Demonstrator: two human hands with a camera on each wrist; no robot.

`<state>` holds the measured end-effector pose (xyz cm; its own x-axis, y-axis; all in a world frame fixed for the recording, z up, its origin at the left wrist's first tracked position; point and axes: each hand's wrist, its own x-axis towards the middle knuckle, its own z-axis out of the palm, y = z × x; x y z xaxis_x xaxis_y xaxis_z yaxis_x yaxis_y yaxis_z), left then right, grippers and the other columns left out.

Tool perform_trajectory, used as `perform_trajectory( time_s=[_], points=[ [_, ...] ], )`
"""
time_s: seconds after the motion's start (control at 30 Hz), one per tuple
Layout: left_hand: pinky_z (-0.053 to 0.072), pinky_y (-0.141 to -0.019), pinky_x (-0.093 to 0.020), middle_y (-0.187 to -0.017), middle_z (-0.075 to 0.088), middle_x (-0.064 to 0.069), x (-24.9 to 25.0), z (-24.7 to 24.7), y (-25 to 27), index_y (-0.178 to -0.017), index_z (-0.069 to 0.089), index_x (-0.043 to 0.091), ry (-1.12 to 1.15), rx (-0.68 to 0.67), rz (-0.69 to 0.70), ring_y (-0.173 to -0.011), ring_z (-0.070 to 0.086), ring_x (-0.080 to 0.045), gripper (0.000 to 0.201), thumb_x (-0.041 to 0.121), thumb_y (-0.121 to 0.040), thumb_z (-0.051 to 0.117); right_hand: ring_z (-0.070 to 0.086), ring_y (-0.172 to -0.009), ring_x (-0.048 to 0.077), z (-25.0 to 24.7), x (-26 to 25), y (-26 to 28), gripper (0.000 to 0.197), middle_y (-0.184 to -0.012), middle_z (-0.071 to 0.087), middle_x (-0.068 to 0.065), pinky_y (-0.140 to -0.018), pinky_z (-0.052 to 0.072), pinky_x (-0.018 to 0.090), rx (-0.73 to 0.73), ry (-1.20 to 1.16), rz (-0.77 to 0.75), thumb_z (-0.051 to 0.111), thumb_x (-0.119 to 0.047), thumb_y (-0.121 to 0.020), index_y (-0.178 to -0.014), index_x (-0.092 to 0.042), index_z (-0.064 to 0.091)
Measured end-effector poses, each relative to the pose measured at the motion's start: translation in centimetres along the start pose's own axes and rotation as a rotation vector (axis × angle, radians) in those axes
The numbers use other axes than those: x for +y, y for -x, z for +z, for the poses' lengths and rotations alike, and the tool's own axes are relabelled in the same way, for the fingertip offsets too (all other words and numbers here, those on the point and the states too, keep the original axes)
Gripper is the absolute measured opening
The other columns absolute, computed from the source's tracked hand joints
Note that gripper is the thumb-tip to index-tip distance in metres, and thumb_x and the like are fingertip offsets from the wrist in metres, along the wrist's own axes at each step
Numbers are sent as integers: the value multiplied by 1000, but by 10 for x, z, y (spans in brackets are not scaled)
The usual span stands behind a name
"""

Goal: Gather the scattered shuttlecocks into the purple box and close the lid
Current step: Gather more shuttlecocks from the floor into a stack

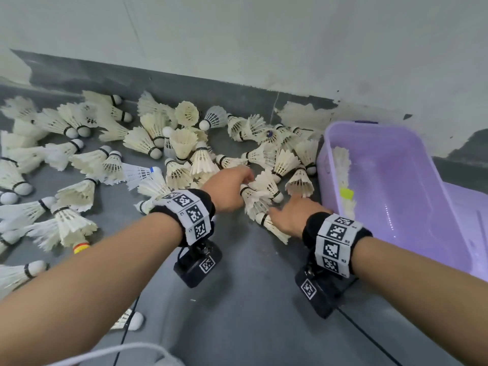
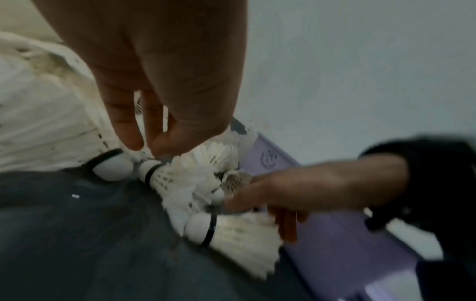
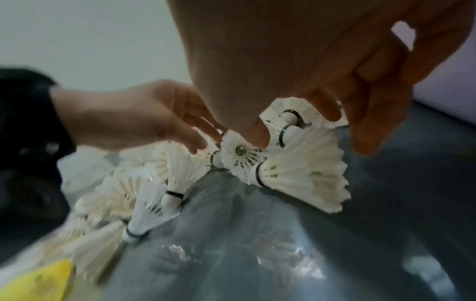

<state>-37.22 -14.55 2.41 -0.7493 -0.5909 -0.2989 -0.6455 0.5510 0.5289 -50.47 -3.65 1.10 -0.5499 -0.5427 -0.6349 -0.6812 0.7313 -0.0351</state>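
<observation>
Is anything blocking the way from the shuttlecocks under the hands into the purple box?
Nothing visible does. The cluster of shuttlecocks lies beside the purple box, whose top is open.

Free room and obstacles. Bare grey floor point(image 1: 237, 299) lies open beneath my forearms, crossed by a black cable point(image 1: 369, 336) and a white cord point(image 1: 105, 352). Ahead, shuttlecocks point(image 1: 184, 154) crowd the floor up to the wall point(image 1: 237, 35), leaving few gaps. My left hand point(image 1: 227, 191) and right hand point(image 1: 293, 217) are close together over a small cluster point(image 1: 260, 196), little room between them. On my right the purple box point(image 1: 412, 143) stands open-topped (its near wall just beside my right hand); a few shuttlecocks lie inside.
</observation>
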Motion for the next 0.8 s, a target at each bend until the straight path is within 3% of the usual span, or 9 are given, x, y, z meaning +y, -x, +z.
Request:
perform_trajectory(
  time_s=[0.1,0.17,0.27,0.33,0.43,0.5,0.6,0.7,0.8],
  points=[
    [42,-99,-35,-126,51,-6,5,12,-3,-131,49,17,-211,-111,100,-120,46,-24,61,0,-74,61,66,-88,28,0,3,2,57,-103,67,12,-70,55,30,-58,-281,2,55,-50,-79,-113,-4,59],
    [42,-96,-36,-122,49,-5,6,17,-3,-135,48,21,-283,-128,126,-117,44,-25,62,6,-76,62,64,-85,25,0,7,2,34,-99,67,10,-69,54,29,-39,-395,-28,61,-31,-83,-104,-6,65],
    [40,-92,-35,-116,46,-6,4,24,0,-136,47,25,-350,-129,135,-113,41,-25,59,22,-80,65,60,-90,24,-3,14,1,20,-98,65,8,-69,46,25,102,-522,-66,60,-17,-83,-99,-6,66],
    [40,-91,-35,-117,45,-7,2,29,2,-133,49,25,-363,-110,130,-112,39,-25,56,34,-80,67,59,-97,21,-7,17,1,25,-105,63,4,-77,45,26,167,-659,-99,60,-14,-81,-106,-14,62],
    [41,-90,-33,-115,46,-5,2,35,4,-124,52,21,-286,-99,106,-109,41,-22,60,48,-74,71,61,-97,19,-13,21,7,39,-106,63,2,-80,49,29,153,-724,-232,62,-11,-79,-116,-20,52],
    [43,-84,-29,-113,51,-3,5,36,7,-121,49,18,-100,-103,60,-104,50,-20,62,42,-71,77,63,-98,19,-15,18,12,47,-108,65,1,-89,51,33,130,-701,-349,60,-7,-82,-125,-19,46],
    [42,-68,-25,-99,57,-1,13,33,9,-119,39,14,171,-69,-43,-86,57,-18,64,26,-71,79,60,-107,21,-20,13,23,59,-113,62,4,-94,45,29,156,-564,-519,50,-2,-87,-140,-23,34],
    [44,-60,-23,-90,58,1,13,31,13,-133,25,18,318,-40,-71,-73,58,-12,82,19,-71,79,58,-106,26,-27,6,32,68,-111,62,10,-85,42,27,161,-357,-632,48,2,-86,-145,-22,25],
    [50,-70,-29,-93,58,0,7,28,16,-141,19,21,347,-51,-65,-81,60,-17,94,22,-70,81,61,-90,24,-30,-4,36,78,-98,64,9,-69,45,28,114,-213,-708,57,3,-82,-147,-21,20]
  ],
)
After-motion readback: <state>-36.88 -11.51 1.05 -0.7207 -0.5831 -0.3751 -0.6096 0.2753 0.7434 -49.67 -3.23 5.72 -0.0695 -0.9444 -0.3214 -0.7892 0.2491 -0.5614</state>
